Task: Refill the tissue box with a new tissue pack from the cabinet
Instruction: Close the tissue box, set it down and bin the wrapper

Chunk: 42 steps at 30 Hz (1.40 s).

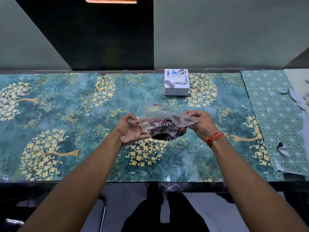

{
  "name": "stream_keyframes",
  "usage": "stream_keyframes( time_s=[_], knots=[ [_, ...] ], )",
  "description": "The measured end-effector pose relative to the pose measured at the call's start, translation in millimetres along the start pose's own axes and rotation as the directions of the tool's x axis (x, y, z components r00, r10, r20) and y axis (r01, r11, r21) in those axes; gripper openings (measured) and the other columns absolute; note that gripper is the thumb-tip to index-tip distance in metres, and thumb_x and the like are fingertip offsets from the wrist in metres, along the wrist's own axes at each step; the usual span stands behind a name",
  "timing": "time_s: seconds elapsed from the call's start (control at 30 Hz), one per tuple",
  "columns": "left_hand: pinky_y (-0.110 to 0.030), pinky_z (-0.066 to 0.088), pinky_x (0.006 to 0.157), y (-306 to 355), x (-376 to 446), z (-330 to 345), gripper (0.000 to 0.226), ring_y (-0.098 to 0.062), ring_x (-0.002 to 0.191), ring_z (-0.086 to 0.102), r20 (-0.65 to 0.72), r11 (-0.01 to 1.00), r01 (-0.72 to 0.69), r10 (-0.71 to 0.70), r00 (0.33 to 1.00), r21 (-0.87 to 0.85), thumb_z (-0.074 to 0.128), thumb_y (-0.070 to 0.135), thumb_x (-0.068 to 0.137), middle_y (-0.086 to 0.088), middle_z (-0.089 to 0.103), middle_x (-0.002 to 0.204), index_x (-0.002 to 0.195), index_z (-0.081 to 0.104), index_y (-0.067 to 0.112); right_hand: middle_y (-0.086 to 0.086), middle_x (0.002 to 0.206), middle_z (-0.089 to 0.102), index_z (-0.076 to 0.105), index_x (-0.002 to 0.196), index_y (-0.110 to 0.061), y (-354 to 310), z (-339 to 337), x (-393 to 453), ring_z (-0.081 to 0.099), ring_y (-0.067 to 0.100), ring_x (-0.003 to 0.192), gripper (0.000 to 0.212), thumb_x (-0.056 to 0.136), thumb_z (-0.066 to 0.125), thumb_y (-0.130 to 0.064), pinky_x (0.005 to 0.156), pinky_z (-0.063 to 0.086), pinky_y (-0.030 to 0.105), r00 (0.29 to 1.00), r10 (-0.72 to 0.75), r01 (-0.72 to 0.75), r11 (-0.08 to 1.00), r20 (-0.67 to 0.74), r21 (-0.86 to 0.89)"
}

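Pack (163,126) of crumpled clear and maroon plastic, long axis left-right, pinched by left hand (132,129) and right hand (200,123) above desk (66,114), white box (176,82) at far edge

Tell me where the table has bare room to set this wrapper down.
The whole left stretch of the floral table is bare, left of the left hand. The near strip between your forearms and the front edge is free too. It is tighter between the plastic wrapper and the white box, and the right hand nears the torn paper.
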<state>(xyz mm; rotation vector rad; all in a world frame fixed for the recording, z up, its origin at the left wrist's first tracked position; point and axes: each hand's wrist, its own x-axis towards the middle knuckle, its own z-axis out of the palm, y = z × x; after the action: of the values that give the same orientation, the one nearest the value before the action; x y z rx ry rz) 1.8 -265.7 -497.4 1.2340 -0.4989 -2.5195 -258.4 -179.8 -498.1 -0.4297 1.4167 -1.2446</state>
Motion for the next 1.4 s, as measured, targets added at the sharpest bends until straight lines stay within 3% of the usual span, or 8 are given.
stream_keyframes(
  time_s=[0.27,0.4,0.57,0.77,0.97,1.1,1.27,1.4],
  knots=[
    [-0.029,0.06,0.058,-41,18,74,0.017,-0.021,0.074,0.071,0.104,0.809,0.086,-0.179,0.978,0.582,0.062,0.0,0.089,-0.014,0.073,0.098,0.105,0.066,-0.005,0.014,0.101,0.067,0.066,0.101,-0.01,-4,-23,-24,0.071,0.019,0.07,0.014,0.09,0.059,-0.004,0.059,0.062,0.034,0.995,0.069,-0.06,0.991,0.071,-0.121],
    [-0.041,0.057,0.066,-79,31,82,0.012,-0.029,0.075,0.065,-0.14,0.861,-0.002,0.085,0.986,0.508,0.062,-0.009,0.087,-0.019,0.069,0.09,0.099,0.065,-0.006,0.019,0.124,0.057,0.049,0.129,-0.009,20,-47,-51,0.061,0.041,0.111,0.066,0.084,0.06,-0.056,0.077,0.059,0.05,0.928,0.346,-0.347,0.938,0.137,-0.013],
    [-0.02,0.043,0.043,-139,33,87,0.022,-0.008,0.05,0.06,-0.172,0.829,-0.065,0.19,0.967,0.555,0.066,-0.007,0.083,0.004,0.064,0.066,0.09,0.064,0.014,0.015,0.103,0.064,0.056,0.119,-0.006,60,-58,-75,0.065,0.03,0.087,0.045,0.078,0.07,0.007,0.063,0.06,0.047,0.992,0.118,-0.124,0.969,-0.044,-0.215],
    [-0.017,0.047,0.036,-214,32,97,0.027,-0.007,0.038,0.06,-0.191,0.944,-0.044,0.111,0.975,0.327,0.042,-0.016,0.093,-0.004,0.068,0.055,0.083,0.06,0.002,-0.005,0.063,0.069,0.063,0.089,0.01,99,-100,-129,0.064,0.008,0.052,0.024,0.069,0.074,0.017,0.047,0.055,0.024,0.993,-0.118,0.111,0.959,-0.013,-0.262],
    [-0.024,0.062,0.064,-286,41,107,0.028,-0.016,0.063,0.073,-0.058,0.984,0.055,-0.045,0.997,0.172,0.036,-0.011,0.098,-0.013,0.074,0.079,0.099,0.062,-0.004,0.019,0.115,0.063,0.063,0.117,-0.004,139,-160,-210,0.058,0.029,0.109,0.058,0.063,0.084,-0.014,0.1,0.048,0.044,0.993,-0.073,0.086,0.986,0.098,-0.14],
    [-0.022,0.058,0.048,-356,45,112,0.026,-0.015,0.048,0.069,-0.131,0.954,0.223,-0.199,0.971,0.202,0.037,-0.009,0.098,-0.013,0.072,0.067,0.092,0.062,-0.002,0.006,0.113,0.068,0.064,0.115,-0.02,192,-185,-259,0.064,0.014,0.103,0.048,0.071,0.081,-0.01,0.085,0.056,0.03,0.973,-0.226,0.222,0.859,0.048,-0.461],
    [-0.024,0.059,0.054,-441,57,146,0.016,-0.014,0.052,0.067,-0.244,0.948,0.246,-0.195,0.95,0.203,0.047,0.001,0.097,-0.012,0.068,0.076,0.091,0.063,0.002,0.015,0.099,0.071,0.074,0.089,-0.004,264,-234,-286,0.068,0.023,0.093,0.015,0.074,0.072,-0.001,0.08,0.056,0.031,0.817,-0.499,0.276,0.779,-0.289,-0.563],
    [-0.036,0.06,0.076,-518,89,159,0.011,-0.024,0.084,0.066,-0.309,0.847,-0.007,0.202,0.929,0.532,0.058,0.015,0.09,-0.006,0.069,0.09,0.091,0.068,0.012,0.019,0.104,0.068,0.073,0.087,0.0,315,-292,-296,0.064,0.016,0.099,0.019,0.071,0.069,0.01,0.078,0.048,0.009,0.672,-0.543,0.201,0.788,-0.504,-0.581]
  ],
)
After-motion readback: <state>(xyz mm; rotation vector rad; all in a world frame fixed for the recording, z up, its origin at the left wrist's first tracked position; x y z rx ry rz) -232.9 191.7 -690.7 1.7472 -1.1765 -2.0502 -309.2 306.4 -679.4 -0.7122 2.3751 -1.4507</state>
